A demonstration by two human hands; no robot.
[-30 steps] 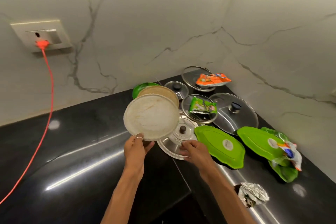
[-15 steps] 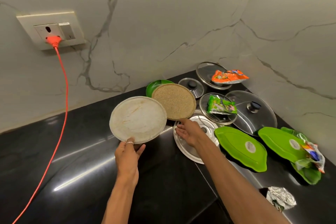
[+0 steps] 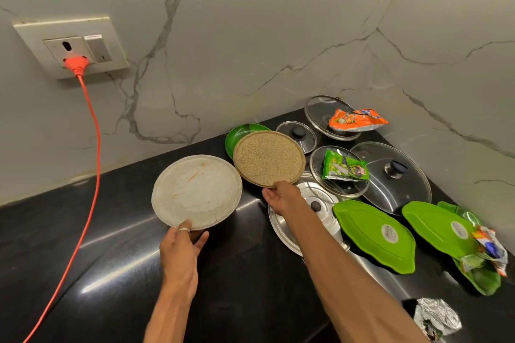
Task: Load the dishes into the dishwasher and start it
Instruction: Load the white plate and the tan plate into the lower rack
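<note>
My left hand (image 3: 182,248) holds a round whitish plate (image 3: 196,191) by its near rim, tilted up above the black counter. Its surface carries faint orange smears. My right hand (image 3: 281,198) grips the near edge of a speckled brown plate (image 3: 269,157), which rests on a round green plate (image 3: 239,133). Under my right wrist lies a steel lid with a dark knob (image 3: 312,214). No dishwasher is in view.
Several glass pot lids (image 3: 395,175) lie in the corner, two with snack wrappers (image 3: 354,120) on them. Green leaf-shaped trays (image 3: 373,234) sit at the right, crumpled foil (image 3: 434,317) near the front. An orange cord (image 3: 92,147) runs from the wall socket (image 3: 72,47) across the counter (image 3: 83,231).
My left hand has carried the whitish plate leftward off the stack, uncovering the brown plate. My right hand left the steel lid and took hold of the brown plate's edge.
</note>
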